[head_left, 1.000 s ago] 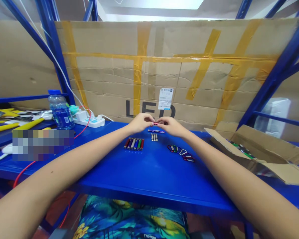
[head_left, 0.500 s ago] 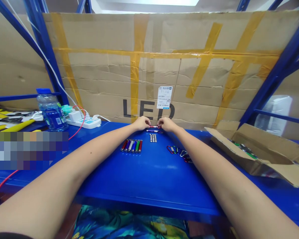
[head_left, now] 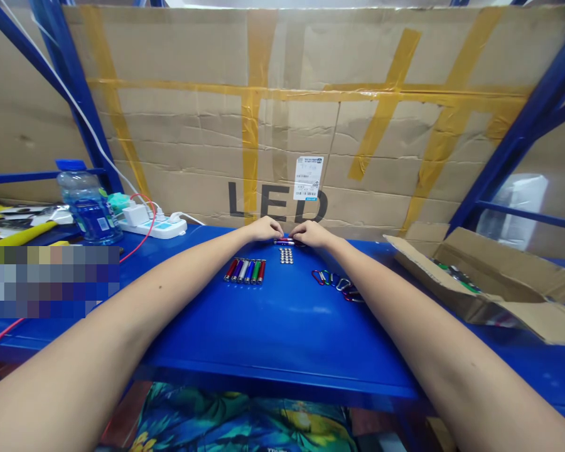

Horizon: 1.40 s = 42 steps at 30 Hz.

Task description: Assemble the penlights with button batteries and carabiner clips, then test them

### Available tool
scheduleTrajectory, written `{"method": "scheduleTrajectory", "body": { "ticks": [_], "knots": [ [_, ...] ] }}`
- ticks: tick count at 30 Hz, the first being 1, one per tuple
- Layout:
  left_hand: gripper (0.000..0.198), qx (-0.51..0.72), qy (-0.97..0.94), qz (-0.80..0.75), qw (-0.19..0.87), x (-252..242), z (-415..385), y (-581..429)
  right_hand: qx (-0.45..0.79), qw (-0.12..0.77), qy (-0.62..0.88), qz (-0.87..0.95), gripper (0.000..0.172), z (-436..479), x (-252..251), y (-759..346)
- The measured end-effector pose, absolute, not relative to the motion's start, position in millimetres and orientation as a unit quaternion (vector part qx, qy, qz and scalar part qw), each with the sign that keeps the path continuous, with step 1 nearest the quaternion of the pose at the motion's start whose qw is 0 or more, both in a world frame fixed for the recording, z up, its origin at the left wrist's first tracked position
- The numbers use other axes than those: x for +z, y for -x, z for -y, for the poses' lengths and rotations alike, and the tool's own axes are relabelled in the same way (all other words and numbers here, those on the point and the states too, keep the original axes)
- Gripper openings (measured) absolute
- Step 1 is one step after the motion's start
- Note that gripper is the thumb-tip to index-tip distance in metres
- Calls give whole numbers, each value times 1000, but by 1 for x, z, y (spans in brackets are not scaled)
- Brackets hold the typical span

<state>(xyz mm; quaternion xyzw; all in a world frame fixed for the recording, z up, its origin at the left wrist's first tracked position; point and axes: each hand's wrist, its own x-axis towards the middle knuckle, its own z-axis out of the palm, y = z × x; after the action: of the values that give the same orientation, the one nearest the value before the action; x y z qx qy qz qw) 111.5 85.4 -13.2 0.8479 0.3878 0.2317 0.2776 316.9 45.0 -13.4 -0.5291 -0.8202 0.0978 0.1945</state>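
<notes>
My left hand (head_left: 265, 229) and my right hand (head_left: 312, 234) meet at the back of the blue table (head_left: 282, 333), fingers pinched on the two ends of a small red torch (head_left: 285, 242) lying low at the table surface. Just in front of it sits a cluster of small silver button cells (head_left: 286, 255). A row of several coloured mini torches (head_left: 245, 270) lies to the left, nearer my left forearm. Several coloured carabiner clips (head_left: 335, 282) lie to the right, partly hidden by my right forearm.
An open cardboard box (head_left: 480, 282) with items inside stands at the right. A water bottle (head_left: 87, 204), a white power strip (head_left: 153, 225) with a red cable, and yellow tools are at the left. A taped cardboard sheet (head_left: 311, 125) marked LED backs the table.
Both hands have lowered the small red torch from above the table down to its surface, still pinched together. The view has tilted slightly downward.
</notes>
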Motion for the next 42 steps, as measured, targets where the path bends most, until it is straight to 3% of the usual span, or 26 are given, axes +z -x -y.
{"method": "scheduleTrajectory", "body": {
  "ticks": [34,42],
  "knots": [
    [39,164,-880,-337,292,-11,-71,-102,178,207,496,825,24,-25,-12,-314],
    [36,169,-882,-342,279,-13,-70,-103,188,215,483,828,24,-26,-13,-316]
  ]
}}
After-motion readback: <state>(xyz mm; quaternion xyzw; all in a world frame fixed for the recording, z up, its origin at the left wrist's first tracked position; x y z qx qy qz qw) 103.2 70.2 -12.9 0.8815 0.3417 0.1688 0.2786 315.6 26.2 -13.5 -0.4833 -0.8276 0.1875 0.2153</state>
